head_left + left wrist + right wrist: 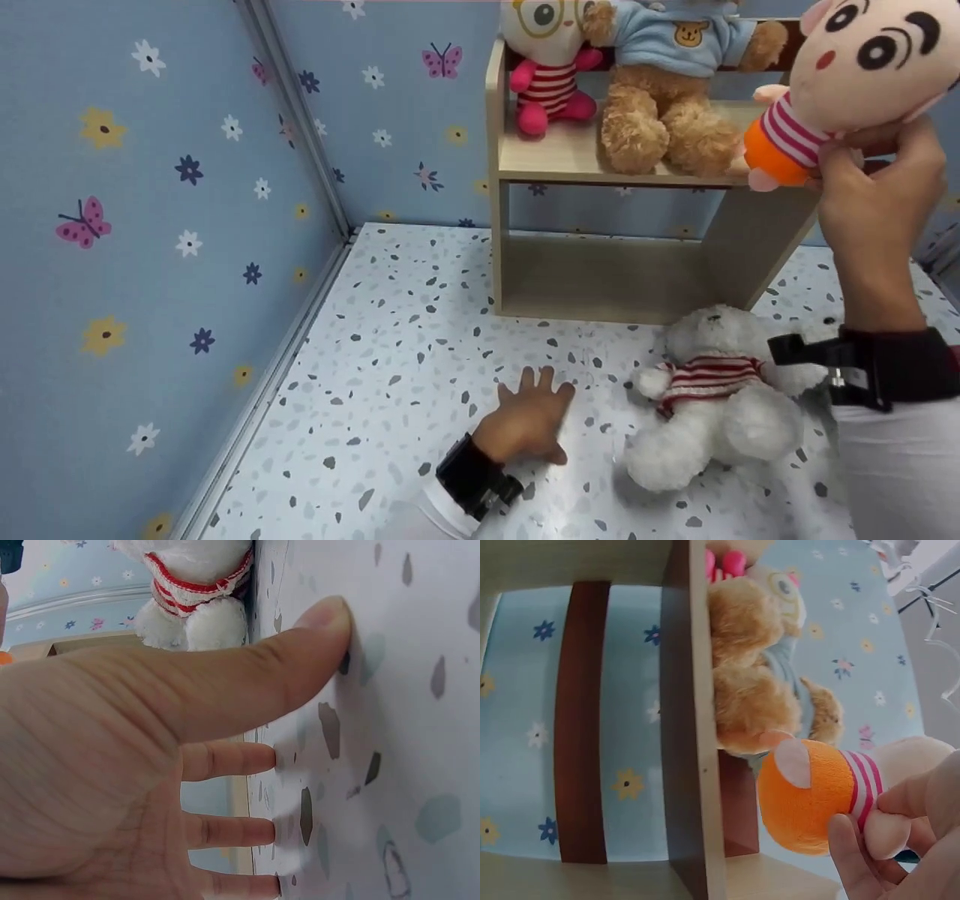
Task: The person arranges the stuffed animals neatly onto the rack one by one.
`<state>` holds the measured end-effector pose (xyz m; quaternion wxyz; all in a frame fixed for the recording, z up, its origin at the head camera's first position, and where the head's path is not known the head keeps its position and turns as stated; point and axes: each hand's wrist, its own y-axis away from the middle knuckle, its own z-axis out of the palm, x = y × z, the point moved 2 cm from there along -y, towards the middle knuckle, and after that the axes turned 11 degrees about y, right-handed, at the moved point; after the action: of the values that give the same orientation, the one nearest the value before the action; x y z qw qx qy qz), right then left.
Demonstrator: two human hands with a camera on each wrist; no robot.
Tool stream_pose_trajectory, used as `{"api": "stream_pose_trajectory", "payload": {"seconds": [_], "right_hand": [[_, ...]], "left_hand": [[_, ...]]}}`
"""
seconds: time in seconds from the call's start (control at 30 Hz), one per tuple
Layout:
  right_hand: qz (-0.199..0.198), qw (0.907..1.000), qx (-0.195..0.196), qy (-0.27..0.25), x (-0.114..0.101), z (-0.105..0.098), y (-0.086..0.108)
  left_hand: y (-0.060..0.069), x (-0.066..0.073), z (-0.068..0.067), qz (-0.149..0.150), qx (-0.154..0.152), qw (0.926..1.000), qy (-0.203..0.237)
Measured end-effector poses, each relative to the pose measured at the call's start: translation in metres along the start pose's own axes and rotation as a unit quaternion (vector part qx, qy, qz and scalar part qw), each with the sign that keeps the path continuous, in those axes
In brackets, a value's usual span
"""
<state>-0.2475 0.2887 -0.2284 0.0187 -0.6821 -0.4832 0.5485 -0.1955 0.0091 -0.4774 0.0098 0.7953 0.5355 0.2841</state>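
My right hand grips a plush doll with a big round head, striped top and orange bottom. In the right wrist view the fingers pinch the doll's arm and side, and its orange bottom hangs by the shelf's front edge, next to a brown teddy bear. My left hand rests fingers spread on the speckled tabletop, and the left wrist view shows its thumb and fingertips touching that surface. A white teddy bear in a red-striped shirt lies on its back to the right of this hand.
A small wooden shelf stands against the flowered wall. On its upper board sit the brown bear in a blue sweater and a pink plush toy with yellow glasses. A metal strip edges the tabletop at left.
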Motion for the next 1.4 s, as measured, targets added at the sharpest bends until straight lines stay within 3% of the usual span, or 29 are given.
{"api": "stream_pose_trajectory", "payload": {"seconds": [0.23, 0.47, 0.7, 0.97, 1.17, 1.4], "right_hand": [[0.049, 0.998, 0.004, 0.04, 0.008, 0.012, -0.022], [0.069, 0.9949, 0.011, 0.073, 0.007, 0.023, -0.035], [0.093, 0.9856, 0.017, 0.14, 0.007, 0.038, -0.047], [0.121, 0.9759, -0.001, 0.181, 0.014, 0.051, -0.057], [0.121, 0.9657, -0.005, 0.23, 0.016, 0.059, -0.059], [0.089, 0.9557, -0.026, 0.279, 0.02, 0.063, -0.062]], "left_hand": [[-0.003, -0.001, 0.003, 0.003, 0.0, 1.0, -0.007], [-0.001, -0.001, 0.001, 0.004, 0.004, 1.0, -0.004], [-0.001, -0.001, 0.001, 0.005, 0.004, 0.9999, -0.01], [-0.001, -0.001, 0.001, 0.008, 0.001, 0.9999, -0.011], [-0.001, -0.001, -0.002, 0.007, 0.003, 1.0, -0.005], [0.0, -0.001, 0.0, 0.004, -0.002, 1.0, -0.002]]}}
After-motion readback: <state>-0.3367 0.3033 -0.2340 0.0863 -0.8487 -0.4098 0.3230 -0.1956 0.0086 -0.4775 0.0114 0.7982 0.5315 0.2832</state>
